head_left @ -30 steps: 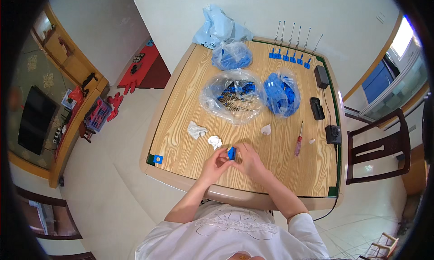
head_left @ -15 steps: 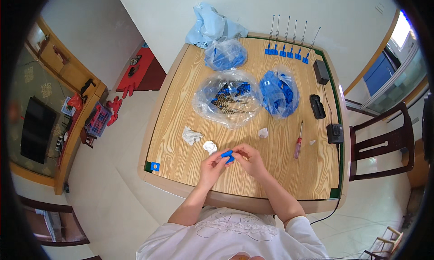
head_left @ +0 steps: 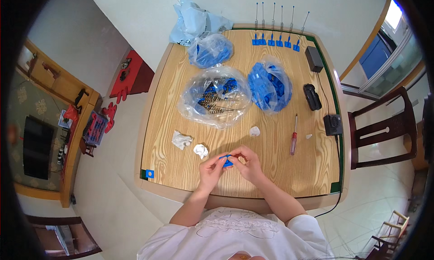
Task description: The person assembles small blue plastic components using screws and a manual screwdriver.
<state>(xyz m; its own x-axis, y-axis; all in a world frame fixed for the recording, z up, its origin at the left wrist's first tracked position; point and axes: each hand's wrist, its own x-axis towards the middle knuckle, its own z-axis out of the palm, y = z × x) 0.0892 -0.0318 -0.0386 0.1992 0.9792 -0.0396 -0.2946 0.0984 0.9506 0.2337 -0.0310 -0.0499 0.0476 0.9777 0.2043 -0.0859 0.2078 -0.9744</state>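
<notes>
Both my hands meet over the near edge of the table, pinching one small blue plastic piece (head_left: 228, 162) between them. My left hand (head_left: 211, 171) grips its left side, and my right hand (head_left: 247, 165) holds it from the right with thumb and fingers. The fingers cover much of the piece, so its full shape is hidden. Just beyond my left hand lies a crumpled white tissue (head_left: 200, 150), with a greyish crumpled cloth or tissue (head_left: 181, 140) farther left. A white scrap (head_left: 254, 131) rests beyond my right hand.
Clear bags hold spring parts (head_left: 214, 117) and blue pieces (head_left: 270, 90); another blue-filled bag (head_left: 210, 50) stands behind. Several spring rods on blue bases (head_left: 271, 42) line the far edge. A screwdriver (head_left: 294, 140), black case (head_left: 312, 97) and adapter (head_left: 333, 125) lie right. A blue square (head_left: 149, 173) marks the left corner.
The view has shifted, so the table's contents sit a little higher and farther left. My hands still hold the blue piece, which is now turned and more covered by my fingers.
</notes>
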